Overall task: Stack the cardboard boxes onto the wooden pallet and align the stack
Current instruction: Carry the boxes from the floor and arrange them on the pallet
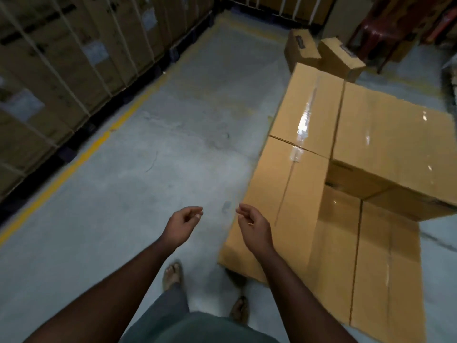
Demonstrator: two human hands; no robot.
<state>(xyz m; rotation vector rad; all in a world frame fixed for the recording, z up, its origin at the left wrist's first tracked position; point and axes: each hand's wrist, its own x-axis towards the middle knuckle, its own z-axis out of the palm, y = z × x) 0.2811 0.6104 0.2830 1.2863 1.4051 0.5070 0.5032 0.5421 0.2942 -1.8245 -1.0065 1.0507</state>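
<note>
A: Closest in, two bare forearms reach forward over grey trousers and sandalled feet (172, 274). The left hand (183, 222) hangs with fingers loosely curled, gripping nothing; the right hand (252, 225) is the same, relaxed and empty, above the grey concrete floor (148, 157).

B: And the plain brown taped cardboard boxes?

A: Just right of the right hand: a low layer of them (284, 194) laid edge to edge, clear tape shining on the seams, with one more brown box (393, 147) on top at the far right. Whatever is under them is hidden.

B: Any writing?

A: Two smaller brown cartons (321, 54) stand beyond with dark labels, too blurred to read. The strapped wall of cartons (61, 58) left of the yellow floor line (81, 152) carries pale labels, also unreadable.
</note>
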